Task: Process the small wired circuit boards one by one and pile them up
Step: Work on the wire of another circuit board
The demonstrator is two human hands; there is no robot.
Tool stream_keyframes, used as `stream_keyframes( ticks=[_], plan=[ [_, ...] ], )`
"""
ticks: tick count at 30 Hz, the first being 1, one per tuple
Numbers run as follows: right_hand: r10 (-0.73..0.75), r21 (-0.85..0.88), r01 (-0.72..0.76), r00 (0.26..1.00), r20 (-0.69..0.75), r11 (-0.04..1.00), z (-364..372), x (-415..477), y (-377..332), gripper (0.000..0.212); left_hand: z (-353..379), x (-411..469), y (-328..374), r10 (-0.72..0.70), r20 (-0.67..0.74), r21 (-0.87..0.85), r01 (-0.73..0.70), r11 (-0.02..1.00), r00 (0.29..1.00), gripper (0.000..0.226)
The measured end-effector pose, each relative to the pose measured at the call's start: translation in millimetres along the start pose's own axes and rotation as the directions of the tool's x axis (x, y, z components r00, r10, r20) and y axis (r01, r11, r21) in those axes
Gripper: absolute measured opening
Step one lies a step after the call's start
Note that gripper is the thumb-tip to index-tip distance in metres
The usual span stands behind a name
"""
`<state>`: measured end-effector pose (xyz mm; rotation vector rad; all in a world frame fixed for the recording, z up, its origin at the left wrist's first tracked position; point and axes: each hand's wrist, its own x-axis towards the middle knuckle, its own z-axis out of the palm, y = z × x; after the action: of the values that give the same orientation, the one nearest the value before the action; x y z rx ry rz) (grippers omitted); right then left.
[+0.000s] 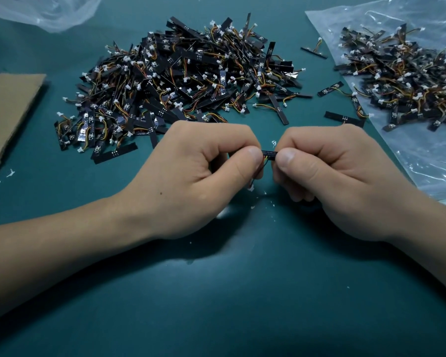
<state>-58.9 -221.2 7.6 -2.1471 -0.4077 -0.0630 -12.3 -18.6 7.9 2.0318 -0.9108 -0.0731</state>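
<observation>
A small black circuit board (268, 153) with red, yellow and black wires is held between both hands just above the green mat. My left hand (201, 173) pinches its left end between thumb and curled fingers; its white connector hangs below the fingers. My right hand (327, 173) pinches the right end the same way. Only a short middle stretch of the board shows between the thumbs. A large pile of the same wired boards (180, 81) lies behind my hands. A second pile (407, 83) lies on a clear plastic bag (428, 161) at the right.
A few loose boards (344, 118) lie between the two piles. A brown cardboard sheet (8, 109) lies at the left edge. Another crumpled plastic bag (52, 11) sits at the top left. Small white scraps dot the green mat (229, 292).
</observation>
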Motion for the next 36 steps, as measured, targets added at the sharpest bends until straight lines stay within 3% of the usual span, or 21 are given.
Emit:
stream_keyframes(
  ticks=[36],
  plan=[
    [-0.006, -0.011, 0.006, 1.0, -0.012, 1.0, -0.4, 0.1, 0.3, 0.032, -0.7, 2.3, 0.6, -0.038, 0.021, -0.094, 0.04, 0.995, 0.999, 0.031]
  ],
)
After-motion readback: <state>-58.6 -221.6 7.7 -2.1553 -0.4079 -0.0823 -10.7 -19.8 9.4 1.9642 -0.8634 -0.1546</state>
